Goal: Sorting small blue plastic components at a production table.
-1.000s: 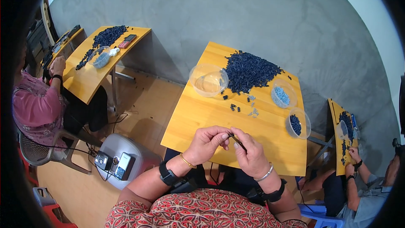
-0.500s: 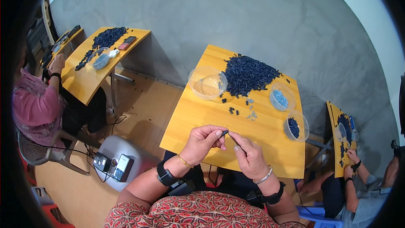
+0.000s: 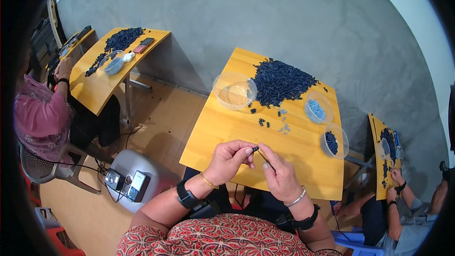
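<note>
Above the near edge of the yellow table (image 3: 213,135), my left hand (image 3: 231,162) pinches a small dark blue-black cylindrical piece (image 3: 256,149) between thumb and fingers. My right hand (image 3: 280,171) is closed on a thin dark rod-like tool (image 3: 266,160), whose far tip meets or nearly meets the piece. Whether the tip is inside it, I cannot tell. Beyond my hands, a few loose dark pieces (image 3: 261,122) and small grey bits (image 3: 285,128) lie scattered on the wood. Behind them rises a large heap of the same dark pieces (image 3: 282,81).
A clear bowl (image 3: 222,90) stands left of the heap. To the right are a tub of light blue bits (image 3: 315,110) and a tub of dark pieces (image 3: 332,143). Co-workers sit at tables on both sides. A grey bin (image 3: 162,175) holding devices stands at left.
My right fingertips have shifted slightly around the piece, and more of the thin tool shows. The whole view has drifted a little; both hands keep their holds.
</note>
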